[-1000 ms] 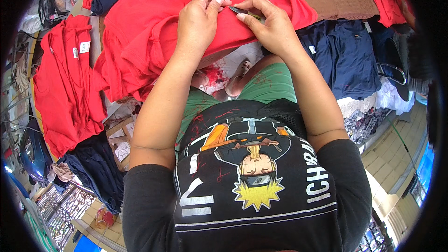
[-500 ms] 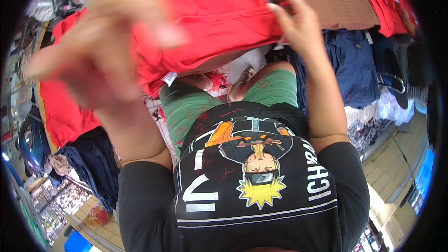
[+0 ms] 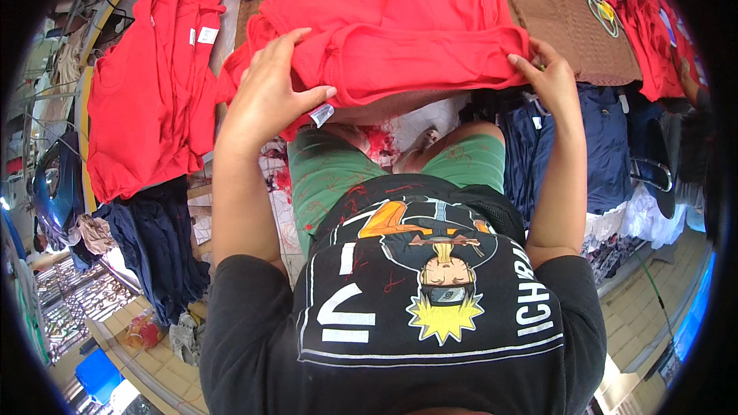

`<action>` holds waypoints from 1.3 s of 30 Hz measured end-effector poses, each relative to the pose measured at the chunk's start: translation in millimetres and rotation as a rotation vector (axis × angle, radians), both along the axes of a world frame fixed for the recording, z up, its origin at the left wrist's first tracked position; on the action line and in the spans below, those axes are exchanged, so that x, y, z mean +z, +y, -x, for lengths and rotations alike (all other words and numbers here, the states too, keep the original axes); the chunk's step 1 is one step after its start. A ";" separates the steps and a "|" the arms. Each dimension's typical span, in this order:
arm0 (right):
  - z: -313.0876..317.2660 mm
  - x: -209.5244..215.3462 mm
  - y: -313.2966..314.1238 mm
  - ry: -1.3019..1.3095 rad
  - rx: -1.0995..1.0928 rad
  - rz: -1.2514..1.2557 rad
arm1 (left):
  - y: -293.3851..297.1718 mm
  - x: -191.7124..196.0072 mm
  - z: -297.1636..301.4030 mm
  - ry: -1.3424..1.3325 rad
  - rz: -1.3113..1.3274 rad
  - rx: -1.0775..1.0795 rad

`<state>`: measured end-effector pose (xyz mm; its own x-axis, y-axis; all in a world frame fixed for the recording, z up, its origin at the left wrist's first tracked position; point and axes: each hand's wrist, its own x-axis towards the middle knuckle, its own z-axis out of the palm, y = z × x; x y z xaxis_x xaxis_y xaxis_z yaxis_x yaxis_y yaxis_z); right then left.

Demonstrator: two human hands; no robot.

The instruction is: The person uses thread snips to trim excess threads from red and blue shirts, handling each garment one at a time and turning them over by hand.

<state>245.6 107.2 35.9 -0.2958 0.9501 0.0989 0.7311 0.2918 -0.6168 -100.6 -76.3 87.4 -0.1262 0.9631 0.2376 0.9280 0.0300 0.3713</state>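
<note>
A red garment (image 3: 415,54) lies over the brown padded cloth in front of me, its near edge rolled into a band and sagging above my lap. My left hand (image 3: 269,92) rests on the garment's left end, thumb stretched out and apart from the fingers. A small white label (image 3: 321,114) sticks out just below that thumb. At the right end of the band, my right hand (image 3: 550,73) pinches the red fabric between thumb and fingers. The fingertips of that hand are partly hidden by the cloth.
Another red garment (image 3: 157,100) with white tags hangs at the left, above dark blue clothing (image 3: 157,253). More dark blue garments (image 3: 573,146) hang at the right. A yellow-green looped cord (image 3: 605,14) lies on the brown padded cloth (image 3: 592,54). Red thread scraps litter my green shorts (image 3: 338,169).
My left hand, blurred and raised before, has come down onto the garment's left end. My right hand has shifted right and nearer. The garment's near edge is now spread into a band.
</note>
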 end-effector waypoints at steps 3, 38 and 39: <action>-13.7 -5.2 4.3 0.047 0.029 -0.041 | 7.1 6.4 5.4 -0.123 0.139 0.066; 96.2 46.9 34.1 0.513 0.350 0.433 | 27.1 45.3 109.3 -1.256 -0.313 -0.046; 97.2 79.8 40.1 0.810 0.418 0.402 | 29.8 81.4 130.2 -1.217 -0.482 -0.110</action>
<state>148.4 147.3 115.7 -0.5998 0.7922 0.1125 -0.0677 0.0898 -0.9937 -230.9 -46.6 168.9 -0.4295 0.8329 0.3490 -0.0167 -0.3938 0.9191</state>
